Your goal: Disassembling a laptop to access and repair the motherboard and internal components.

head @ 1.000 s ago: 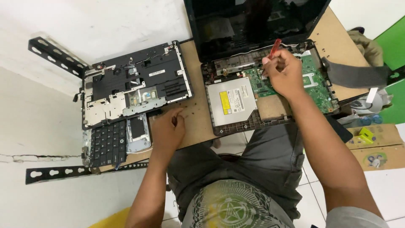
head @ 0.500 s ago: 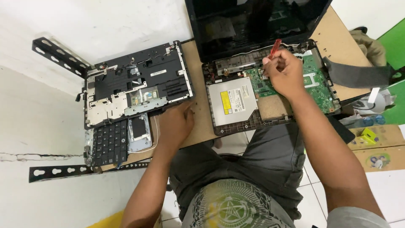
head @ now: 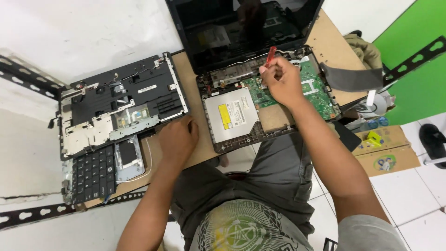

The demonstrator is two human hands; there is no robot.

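Two hands work: right hand pinches a red screwdriver over the green circuit board at two o'clock; left hand rests curled on the wooden board, at nine o'clock of the silver disc drive.

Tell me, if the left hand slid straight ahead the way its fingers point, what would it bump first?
Probably the upturned laptop cover: the left hand rests on the wooden board, fingers aimed at its near edge. Depth is uncertain.

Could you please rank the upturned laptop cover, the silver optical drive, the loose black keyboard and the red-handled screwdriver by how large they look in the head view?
1. Upturned laptop cover, clearly largest.
2. Silver optical drive and loose black keyboard: they look alike, and the keyboard is partly covered, so I won't rank them.
3. Red-handled screwdriver in the right hand, mostly hidden, smallest.
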